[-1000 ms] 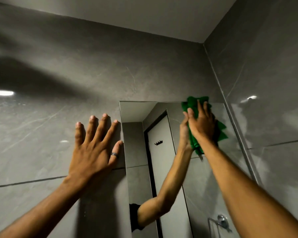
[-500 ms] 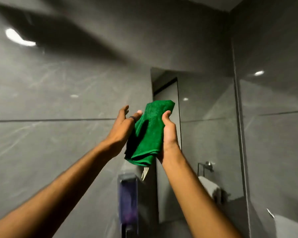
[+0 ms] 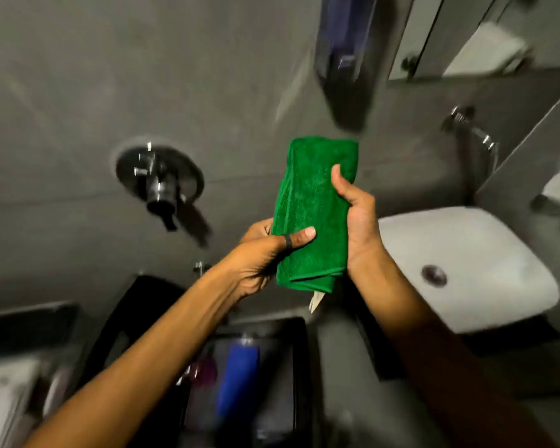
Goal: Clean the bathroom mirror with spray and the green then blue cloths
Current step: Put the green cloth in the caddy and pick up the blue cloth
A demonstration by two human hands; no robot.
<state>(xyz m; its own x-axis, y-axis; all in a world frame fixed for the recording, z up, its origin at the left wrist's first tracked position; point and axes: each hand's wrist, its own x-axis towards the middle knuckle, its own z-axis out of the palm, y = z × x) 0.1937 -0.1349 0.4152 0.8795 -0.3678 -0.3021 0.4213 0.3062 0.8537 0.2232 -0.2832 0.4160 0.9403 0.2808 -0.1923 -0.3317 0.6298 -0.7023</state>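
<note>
- The grey wall (image 3: 78,76) fills the far side of the view; the mirror (image 3: 466,33) shows only as a strip at the far right, well apart from the hands, so no wiping is under way.
- The white basin (image 3: 498,253) sits to the right, just beside the right forearm, with its drain in plain sight.
- A dark tray (image 3: 299,367) lies near, below the hands, holding a blue bottle (image 3: 238,379) that may be the spray; blur keeps me from saying so firmly.
- The green cloth (image 3: 314,215) hangs upright between both hands, folded into a long pad, probably to offer a clean, flat face or to be set down before the blue cloth, which I cannot find here.
- The left hand (image 3: 259,253) pinches the cloth's near left edge, thumb on the front and fingers (image 3: 256,227) curled behind.
- The right hand (image 3: 358,218) clasps the right edge, thumb pressed across the front, steadying the fold.
- A pale tag (image 3: 316,302) dangles from the cloth's near end.
</note>
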